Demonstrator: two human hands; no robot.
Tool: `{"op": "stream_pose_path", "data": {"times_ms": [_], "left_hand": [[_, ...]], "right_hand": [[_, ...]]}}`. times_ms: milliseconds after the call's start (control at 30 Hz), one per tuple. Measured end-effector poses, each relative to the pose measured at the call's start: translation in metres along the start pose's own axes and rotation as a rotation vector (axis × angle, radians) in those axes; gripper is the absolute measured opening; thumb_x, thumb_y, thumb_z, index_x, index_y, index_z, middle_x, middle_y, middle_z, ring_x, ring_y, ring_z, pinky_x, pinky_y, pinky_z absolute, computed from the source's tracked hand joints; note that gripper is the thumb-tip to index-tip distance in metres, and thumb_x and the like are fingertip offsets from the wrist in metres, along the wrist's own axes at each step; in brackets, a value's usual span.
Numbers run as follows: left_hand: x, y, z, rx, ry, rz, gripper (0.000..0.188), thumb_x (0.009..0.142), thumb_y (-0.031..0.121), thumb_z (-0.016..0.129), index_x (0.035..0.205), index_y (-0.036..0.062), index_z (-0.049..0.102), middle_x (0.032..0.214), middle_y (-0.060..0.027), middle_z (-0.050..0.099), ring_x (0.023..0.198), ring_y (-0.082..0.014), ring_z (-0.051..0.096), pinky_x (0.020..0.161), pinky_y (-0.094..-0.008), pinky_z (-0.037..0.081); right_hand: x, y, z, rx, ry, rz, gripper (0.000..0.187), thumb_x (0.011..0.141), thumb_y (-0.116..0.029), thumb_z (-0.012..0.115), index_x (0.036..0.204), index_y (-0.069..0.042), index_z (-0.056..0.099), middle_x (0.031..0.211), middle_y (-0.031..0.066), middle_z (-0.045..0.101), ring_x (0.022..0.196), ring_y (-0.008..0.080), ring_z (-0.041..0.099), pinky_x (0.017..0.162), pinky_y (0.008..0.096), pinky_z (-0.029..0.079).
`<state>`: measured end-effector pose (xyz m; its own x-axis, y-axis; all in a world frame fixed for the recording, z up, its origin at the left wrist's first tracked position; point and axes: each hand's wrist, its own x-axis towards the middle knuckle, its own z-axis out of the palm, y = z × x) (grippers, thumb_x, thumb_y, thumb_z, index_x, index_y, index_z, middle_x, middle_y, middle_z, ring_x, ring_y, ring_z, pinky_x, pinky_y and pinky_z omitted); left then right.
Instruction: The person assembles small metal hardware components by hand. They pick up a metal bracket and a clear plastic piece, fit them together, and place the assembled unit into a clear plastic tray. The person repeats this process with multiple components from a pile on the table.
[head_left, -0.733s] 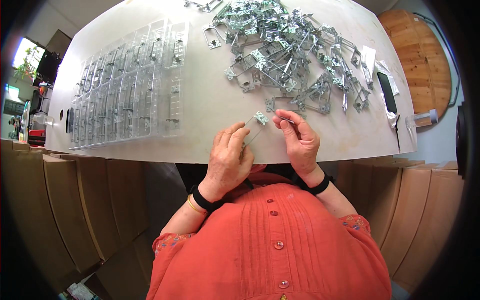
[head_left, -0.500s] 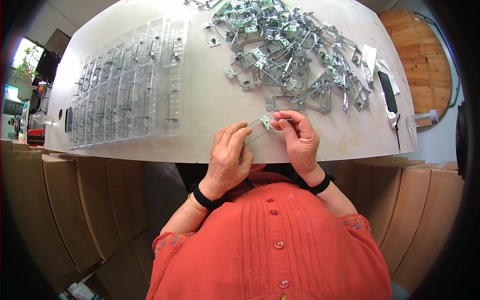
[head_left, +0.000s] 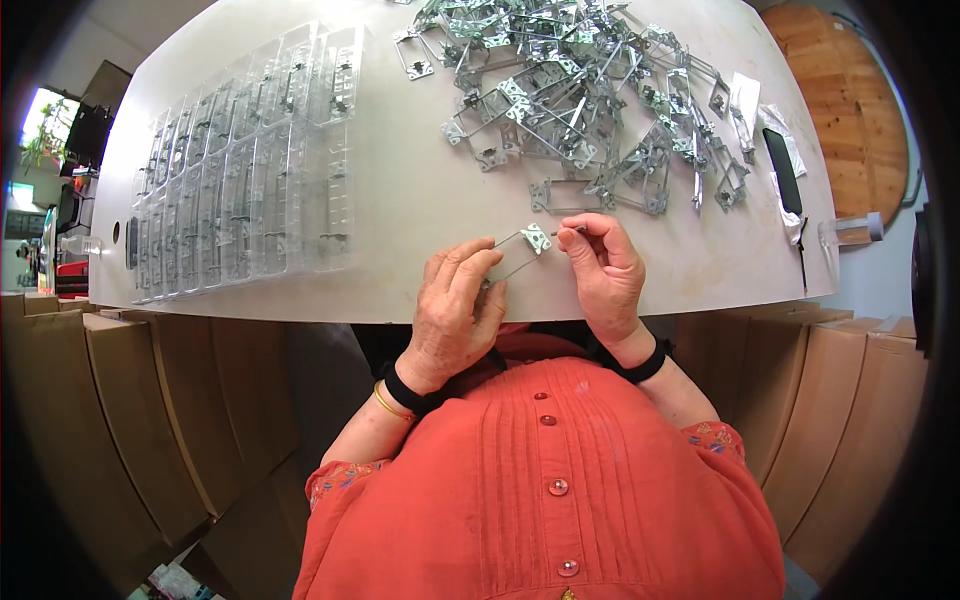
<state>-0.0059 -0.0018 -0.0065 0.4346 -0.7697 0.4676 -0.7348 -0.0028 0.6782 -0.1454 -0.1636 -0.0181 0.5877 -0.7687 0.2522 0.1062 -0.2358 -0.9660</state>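
Though grip unclear, metal frame (head_left: 537, 239) in left fingers (head_left: 467, 275)

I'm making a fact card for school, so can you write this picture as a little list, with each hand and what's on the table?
Left hand: fingers hold a metal frame at its near end
Right hand: fingers pinch a thin piece by the frame's far end; too small to name
Table: pale
Beyond the hands: a messy pile of metal parts
Table's left: clear tray with metal parts
Table's right: black phone
Beside the person: brown boxes
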Motion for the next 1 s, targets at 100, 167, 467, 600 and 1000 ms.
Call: {"op": "stream_pose_path", "data": {"times_ms": [100,167,467,600,1000], "left_hand": [[0.0005,-0.0016,0.0005,-0.017,0.002,0.002,0.041,0.085,-0.005,0.075,0.124,-0.0011,0.067,0.128,-0.0198,0.071,0.112,-0.0374,0.067,0.095,-0.0441,0.056],[0.0011,-0.0020,0.0007,-0.023,-0.001,0.005,0.041,0.085,-0.006,0.075,0.124,-0.0010,0.067,0.127,-0.0197,0.071,0.112,-0.0374,0.068,0.095,-0.0442,0.056],[0.0031,-0.0014,-0.0008,-0.026,-0.014,0.032,0.043,0.083,-0.007,0.075,0.124,-0.0002,0.067,0.127,-0.0189,0.072,0.110,-0.0363,0.068,0.093,-0.0431,0.056],[0.0030,-0.0017,-0.0004,-0.028,-0.015,0.033,0.044,0.081,-0.007,0.075,0.124,0.0003,0.067,0.128,-0.0180,0.072,0.110,-0.0356,0.068,0.093,-0.0425,0.055],[0.0023,-0.0030,0.0001,-0.035,-0.009,0.045,0.047,0.079,-0.008,0.076,0.125,0.0010,0.067,0.128,-0.0171,0.073,0.110,-0.0348,0.068,0.093,-0.0418,0.055]], "right_hand": [[-0.0001,-0.0008,0.0012,0.006,0.005,0.015,0.014,0.105,-0.004,0.074,0.119,-0.002,0.072,0.106,-0.0007,0.071,0.091,0.0044,0.064,0.082,0.0215,0.053],[-0.0001,-0.0009,0.0019,0.008,0.008,0.026,0.015,0.104,-0.003,0.074,0.119,-0.002,0.072,0.107,-0.0003,0.072,0.091,0.0048,0.064,0.082,0.0217,0.053],[0.0002,-0.0006,0.0020,-0.070,-0.002,0.039,0.014,0.102,-0.001,0.075,0.116,-0.002,0.073,0.106,0.0012,0.072,0.091,0.0062,0.065,0.081,0.0231,0.054],[0.0018,-0.0027,0.0042,-0.102,-0.004,0.031,0.014,0.101,-0.001,0.076,0.114,-0.003,0.073,0.106,0.0017,0.072,0.090,0.0067,0.066,0.080,0.0235,0.055],[0.0031,-0.0047,0.0058,-0.217,-0.012,0.006,0.015,0.099,0.001,0.077,0.113,-0.003,0.073,0.105,0.0052,0.073,0.090,0.0121,0.069,0.080,0.0270,0.056]]}}
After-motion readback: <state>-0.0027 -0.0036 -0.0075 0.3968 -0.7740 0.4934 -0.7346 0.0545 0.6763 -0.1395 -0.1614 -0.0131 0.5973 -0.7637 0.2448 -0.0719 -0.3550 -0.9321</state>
